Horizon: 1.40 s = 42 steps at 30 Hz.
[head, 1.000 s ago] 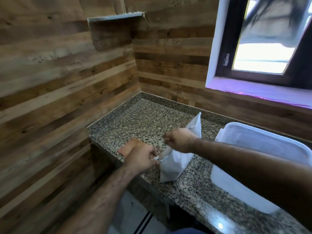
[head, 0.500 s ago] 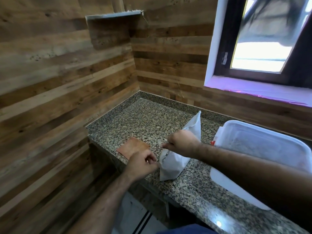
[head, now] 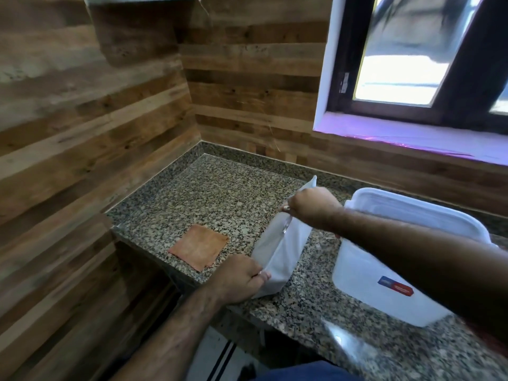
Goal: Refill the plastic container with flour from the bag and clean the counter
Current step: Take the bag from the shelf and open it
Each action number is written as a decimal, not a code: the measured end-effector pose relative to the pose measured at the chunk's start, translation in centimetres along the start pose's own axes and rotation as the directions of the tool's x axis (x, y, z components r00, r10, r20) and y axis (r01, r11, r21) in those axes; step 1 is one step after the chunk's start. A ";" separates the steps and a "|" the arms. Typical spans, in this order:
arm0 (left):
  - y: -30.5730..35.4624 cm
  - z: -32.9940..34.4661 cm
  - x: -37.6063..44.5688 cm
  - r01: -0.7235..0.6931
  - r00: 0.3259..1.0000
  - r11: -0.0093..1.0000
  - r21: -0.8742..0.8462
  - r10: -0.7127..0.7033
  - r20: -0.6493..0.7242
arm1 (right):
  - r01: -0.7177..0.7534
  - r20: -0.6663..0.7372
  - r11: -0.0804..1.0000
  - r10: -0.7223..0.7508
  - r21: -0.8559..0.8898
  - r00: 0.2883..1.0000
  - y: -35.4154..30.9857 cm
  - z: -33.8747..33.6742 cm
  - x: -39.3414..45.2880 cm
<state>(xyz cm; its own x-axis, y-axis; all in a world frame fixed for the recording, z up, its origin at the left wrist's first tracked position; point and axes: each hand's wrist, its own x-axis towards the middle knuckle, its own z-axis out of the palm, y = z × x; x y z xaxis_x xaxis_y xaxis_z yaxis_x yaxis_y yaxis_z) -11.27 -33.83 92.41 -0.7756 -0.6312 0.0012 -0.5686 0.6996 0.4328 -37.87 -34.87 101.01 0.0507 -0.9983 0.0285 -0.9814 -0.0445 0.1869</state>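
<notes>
A white flour bag stands on the speckled granite counter near its front edge. My left hand pinches the bag's near top corner. My right hand grips the bag's upper edge farther back, with a thin shiny object just under its fingers. To the right of the bag, a large translucent white plastic container with a red and blue label sits behind my right forearm. Whether it has a lid on I cannot tell.
An orange-brown cloth lies flat on the counter to the left of the bag, near the front edge. Wooden plank walls close the corner at left and back. A window with a white sill sits above the counter at right.
My hands have spread apart along the bag's top: the right moved back and up, the left toward me. The orange-brown cloth, covered by my left hand a second ago, is now fully in view.
</notes>
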 end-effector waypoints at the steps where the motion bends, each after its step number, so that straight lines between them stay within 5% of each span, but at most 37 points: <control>1: -0.5 -0.2 0.4 -0.016 0.998 1.000 -0.004 0.016 0.054 | -0.040 -0.009 0.999 0.040 -0.001 0.999 1.0 -0.4 0.7; 6: -2.3 -1.3 2.4 -0.055 0.961 0.997 -0.045 0.065 0.268 | -0.266 -0.019 0.964 0.265 -0.017 0.964 6.1 -2.1 4.6; 11: -3.4 -2.7 4.6 -0.072 0.862 0.989 -0.126 0.125 0.492 | -0.540 -0.038 0.834 0.547 0.113 0.836 10.1 -1.3 8.6; 17: -5.0 -4.0 7.4 0.129 0.692 0.951 -0.281 0.116 0.713 | -0.682 0.115 0.678 0.681 0.274 0.723 11.1 -0.5 11.5; 22: -7.3 -3.7 10.8 0.163 0.862 0.880 -0.445 0.092 0.499 | -0.760 0.126 0.606 0.756 0.235 0.642 7.9 -1.7 10.1; 27: -7.8 -3.0 14.4 0.142 0.952 0.806 -0.574 0.047 0.302 | -0.845 0.414 0.473 0.738 0.248 0.534 3.7 -0.1 6.8; 29: -7.6 -2.7 15.6 0.118 0.970 0.792 -0.599 0.038 0.241 | -0.849 0.496 0.455 0.690 0.270 0.527 2.1 0.9 6.2; 33: -7.0 -1.4 17.5 0.029 0.986 0.831 -0.556 0.069 0.153 | -0.889 0.615 0.232 0.653 0.394 0.442 0.0 2.5 5.4; 39: -3.6 -0.6 18.5 -0.152 0.948 0.977 -0.147 0.187 0.258 | -0.898 0.614 0.248 0.661 0.364 0.431 -0.1 3.7 5.8; 42: -2.9 -0.8 18.8 -0.155 0.927 0.972 -0.175 0.204 0.313 | -0.908 0.600 0.258 0.686 0.330 0.412 0.2 4.3 6.3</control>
<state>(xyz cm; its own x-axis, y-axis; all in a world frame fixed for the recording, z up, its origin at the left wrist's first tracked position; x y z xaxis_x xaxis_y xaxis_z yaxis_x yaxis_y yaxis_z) -23.94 -47.98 91.84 -0.9212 -0.3377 -0.1930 -0.3849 0.7190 0.5788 -38.55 -41.32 96.98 -0.7633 -0.4647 -0.4487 -0.3604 0.8828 -0.3013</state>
